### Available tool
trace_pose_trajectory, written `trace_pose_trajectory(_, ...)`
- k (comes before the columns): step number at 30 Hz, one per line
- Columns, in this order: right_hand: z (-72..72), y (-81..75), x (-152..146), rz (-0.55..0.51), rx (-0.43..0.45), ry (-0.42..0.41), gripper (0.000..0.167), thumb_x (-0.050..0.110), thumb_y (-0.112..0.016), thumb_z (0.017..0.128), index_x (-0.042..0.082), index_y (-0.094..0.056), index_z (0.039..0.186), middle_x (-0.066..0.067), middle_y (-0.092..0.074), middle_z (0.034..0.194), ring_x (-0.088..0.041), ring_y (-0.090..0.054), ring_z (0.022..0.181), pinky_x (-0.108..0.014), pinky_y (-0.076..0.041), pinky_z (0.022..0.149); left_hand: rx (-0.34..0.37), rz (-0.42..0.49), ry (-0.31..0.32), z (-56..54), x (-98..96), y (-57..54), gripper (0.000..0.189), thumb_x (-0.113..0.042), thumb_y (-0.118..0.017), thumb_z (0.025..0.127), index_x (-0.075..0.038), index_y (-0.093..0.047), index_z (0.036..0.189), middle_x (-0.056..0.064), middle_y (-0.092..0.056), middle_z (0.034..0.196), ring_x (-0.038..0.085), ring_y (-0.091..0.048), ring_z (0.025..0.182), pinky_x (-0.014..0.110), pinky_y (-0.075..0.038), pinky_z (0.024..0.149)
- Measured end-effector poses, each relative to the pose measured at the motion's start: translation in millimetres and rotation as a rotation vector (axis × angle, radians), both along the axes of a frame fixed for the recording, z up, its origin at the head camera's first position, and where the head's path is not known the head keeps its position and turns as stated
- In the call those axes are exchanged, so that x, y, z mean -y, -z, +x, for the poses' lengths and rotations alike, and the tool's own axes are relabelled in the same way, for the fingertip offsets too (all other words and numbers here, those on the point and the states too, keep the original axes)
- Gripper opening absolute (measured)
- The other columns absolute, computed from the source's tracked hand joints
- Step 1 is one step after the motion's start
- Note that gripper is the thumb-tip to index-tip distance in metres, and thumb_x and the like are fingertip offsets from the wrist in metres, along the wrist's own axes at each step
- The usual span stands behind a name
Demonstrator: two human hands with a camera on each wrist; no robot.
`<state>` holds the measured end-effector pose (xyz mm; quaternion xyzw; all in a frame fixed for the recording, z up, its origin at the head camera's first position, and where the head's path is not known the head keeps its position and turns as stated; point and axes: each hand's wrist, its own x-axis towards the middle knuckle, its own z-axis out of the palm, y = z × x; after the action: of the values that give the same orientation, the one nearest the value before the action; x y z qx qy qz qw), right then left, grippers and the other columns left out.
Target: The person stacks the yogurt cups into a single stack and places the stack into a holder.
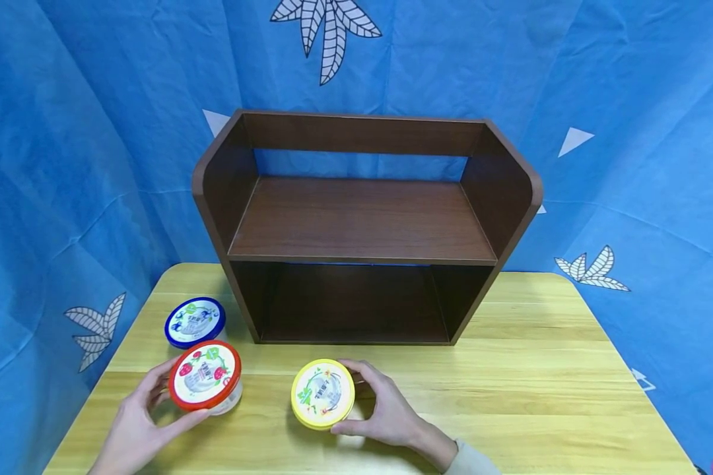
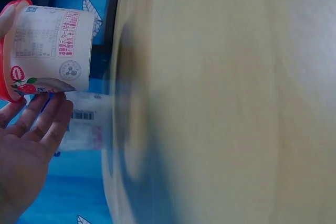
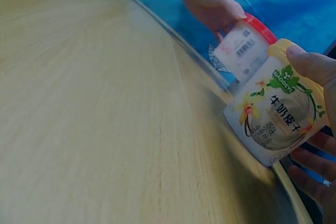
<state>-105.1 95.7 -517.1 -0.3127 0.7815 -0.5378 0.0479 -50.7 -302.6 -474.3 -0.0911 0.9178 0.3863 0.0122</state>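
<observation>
My left hand [image 1: 135, 419] grips a white tub with a red lid [image 1: 204, 375], its lid printed with strawberries. In the left wrist view the red-lidded tub [image 2: 52, 48] is held off the table, fingers along its side. My right hand [image 1: 386, 408] holds a tub with a yellow lid [image 1: 323, 394] between thumb and fingers. Flowers and a green leaf logo show on the yellow-lidded tub [image 3: 281, 106] in the right wrist view, its base close over the table. Behind the red-lidded tub stands a tub with a blue lid [image 1: 195, 322], partly overlapped by it.
A dark brown two-tier shelf [image 1: 365, 260] stands at the back middle of the light wood table [image 1: 541, 396]. Its upper board [image 1: 362, 218] lies between two raised side panels. A blue patterned cloth [image 1: 630, 165] hangs behind and beside the table.
</observation>
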Motion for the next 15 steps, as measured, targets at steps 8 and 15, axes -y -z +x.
trace_pose_trajectory(8,0.5,-1.2,0.0,0.009,0.014,0.004,0.093,0.032,-0.097,0.075,0.024,-0.048,0.154,0.003,-0.066,0.138,-0.011,-0.064,0.120,-0.031,-0.056,0.105,-0.034,-0.010,0.033,-2.9,-11.0,-8.1,0.105,-0.049,-0.091,0.080,-0.007,-0.036,0.159,0.020,-0.059,0.146,0.037,-0.058,0.129,0.009,-0.049,0.088)
trace_pose_trajectory(15,1.6,-4.8,0.8,0.018,0.058,0.007,0.093,0.033,-0.097,0.075,0.023,-0.049,0.153,0.004,-0.065,0.138,-0.016,-0.064,0.121,-0.031,-0.055,0.107,-0.059,-0.011,0.064,-2.5,-17.8,-10.3,0.102,-0.046,-0.093,0.078,-0.011,-0.039,0.157,0.014,-0.062,0.144,0.014,-0.060,0.122,0.014,-0.053,0.090)
